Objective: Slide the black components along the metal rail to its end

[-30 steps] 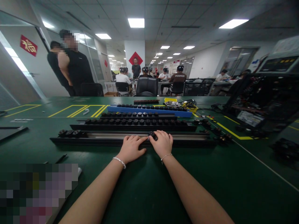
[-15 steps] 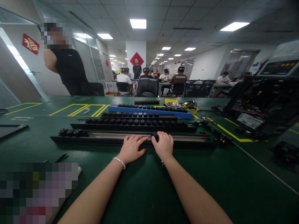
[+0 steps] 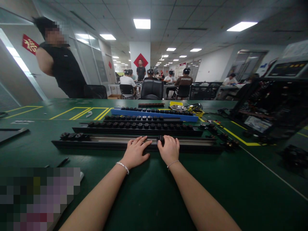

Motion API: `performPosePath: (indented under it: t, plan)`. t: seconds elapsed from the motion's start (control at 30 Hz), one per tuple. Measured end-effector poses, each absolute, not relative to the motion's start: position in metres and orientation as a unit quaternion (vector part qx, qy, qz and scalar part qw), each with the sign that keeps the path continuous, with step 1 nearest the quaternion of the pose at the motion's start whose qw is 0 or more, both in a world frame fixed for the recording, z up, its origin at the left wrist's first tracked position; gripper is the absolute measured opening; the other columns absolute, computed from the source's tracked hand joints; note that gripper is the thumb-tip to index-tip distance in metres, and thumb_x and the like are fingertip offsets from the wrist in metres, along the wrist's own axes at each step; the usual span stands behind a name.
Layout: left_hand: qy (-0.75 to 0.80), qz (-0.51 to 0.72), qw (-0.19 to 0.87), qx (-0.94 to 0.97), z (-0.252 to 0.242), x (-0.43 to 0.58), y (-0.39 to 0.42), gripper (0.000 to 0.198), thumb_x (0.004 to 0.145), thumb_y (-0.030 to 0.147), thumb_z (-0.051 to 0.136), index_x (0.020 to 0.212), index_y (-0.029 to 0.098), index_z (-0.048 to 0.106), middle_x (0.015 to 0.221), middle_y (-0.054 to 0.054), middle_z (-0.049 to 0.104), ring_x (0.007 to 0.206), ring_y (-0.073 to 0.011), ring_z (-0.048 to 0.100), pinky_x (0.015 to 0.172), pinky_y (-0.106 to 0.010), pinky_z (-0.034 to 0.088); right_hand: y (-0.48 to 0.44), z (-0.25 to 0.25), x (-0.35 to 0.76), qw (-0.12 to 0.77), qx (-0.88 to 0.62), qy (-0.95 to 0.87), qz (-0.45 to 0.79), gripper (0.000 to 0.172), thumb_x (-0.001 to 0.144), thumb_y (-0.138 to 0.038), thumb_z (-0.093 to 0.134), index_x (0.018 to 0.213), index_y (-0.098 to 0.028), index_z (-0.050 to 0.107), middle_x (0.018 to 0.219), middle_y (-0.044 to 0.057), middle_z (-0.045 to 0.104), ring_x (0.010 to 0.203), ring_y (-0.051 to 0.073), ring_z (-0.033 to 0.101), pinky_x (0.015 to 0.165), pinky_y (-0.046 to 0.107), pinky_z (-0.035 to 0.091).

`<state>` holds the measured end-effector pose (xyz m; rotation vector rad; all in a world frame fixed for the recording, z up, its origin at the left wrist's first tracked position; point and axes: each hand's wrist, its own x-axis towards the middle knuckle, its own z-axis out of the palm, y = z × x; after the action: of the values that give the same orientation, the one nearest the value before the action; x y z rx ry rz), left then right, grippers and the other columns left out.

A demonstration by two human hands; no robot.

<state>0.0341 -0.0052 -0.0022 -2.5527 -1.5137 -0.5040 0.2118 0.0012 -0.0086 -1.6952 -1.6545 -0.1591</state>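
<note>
A long black channel rail (image 3: 110, 145) lies crosswise on the green table in front of me, with a metal strip along its inside. My left hand (image 3: 136, 152) rests on the near side of this rail, fingers spread and nothing in them. Just to its right, my right hand (image 3: 169, 150) is closed around a small black round-topped part (image 3: 160, 140) at the rail. The fingers hide most of that part. Several similar black parts (image 3: 71, 136) sit in the rail's left end.
Behind stand another black rail (image 3: 137, 130) filled with black parts and a blue rail (image 3: 154, 115). A metal dish (image 3: 178, 108) lies farther back. Loose black parts (image 3: 225, 138) are at right, near an open equipment case (image 3: 267, 106). A person (image 3: 62, 64) stands at far left.
My right hand has shifted very slightly right along the rail with the black part. My left hand stays nearly in place, its fingers a little more spread. The standing person has moved left.
</note>
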Motion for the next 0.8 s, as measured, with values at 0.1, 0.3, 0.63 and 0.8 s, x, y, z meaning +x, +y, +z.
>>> performPosePath:
  t: [0.1,0.3,0.63,0.8]
  plan:
    - [-0.501,-0.17,0.067,-0.846,-0.0025,0.0343,-0.0048,0.057,0.078,0.041,0.057,0.134,0.036,0.045,0.147,-0.001,0.042,0.133,-0.0284,0.037,0.102,-0.051,0.029,0.0019,-0.0097,0.2134,0.376,-0.662,-0.645,-0.065,0.032,0.085,-0.032,0.047,0.106,-0.014,0.063,0.113,0.012,0.066,0.113,0.024,0.053,0.108,0.044,0.019]
    - [-0.499,-0.176,0.071,-0.846,-0.0038,0.033,-0.0046,0.056,0.078,0.041,0.057,0.133,0.036,0.046,0.146,-0.001,0.043,0.132,-0.0282,0.038,0.102,-0.05,0.03,0.0018,-0.0104,0.217,0.379,-0.664,-0.64,-0.072,0.031,0.085,-0.031,0.047,0.105,-0.014,0.063,0.112,0.012,0.066,0.111,0.024,0.053,0.108,0.046,0.02]
    - [-0.499,-0.174,0.07,-0.846,-0.0048,0.0318,-0.0043,0.057,0.078,0.041,0.057,0.133,0.036,0.045,0.146,-0.001,0.043,0.133,-0.0282,0.037,0.103,-0.05,0.029,0.0016,-0.0114,0.2189,0.376,-0.667,-0.638,-0.073,0.032,0.085,-0.032,0.047,0.105,-0.014,0.062,0.112,0.012,0.066,0.111,0.024,0.053,0.108,0.045,0.019]
    - [-0.499,-0.173,0.064,-0.847,-0.0034,0.0325,-0.0049,0.056,0.078,0.04,0.057,0.133,0.036,0.046,0.146,-0.002,0.042,0.133,-0.0281,0.037,0.103,-0.05,0.029,0.0014,-0.0109,0.2208,0.378,-0.672,-0.633,-0.071,0.031,0.085,-0.032,0.045,0.104,-0.014,0.062,0.112,0.012,0.066,0.111,0.024,0.053,0.107,0.045,0.019]
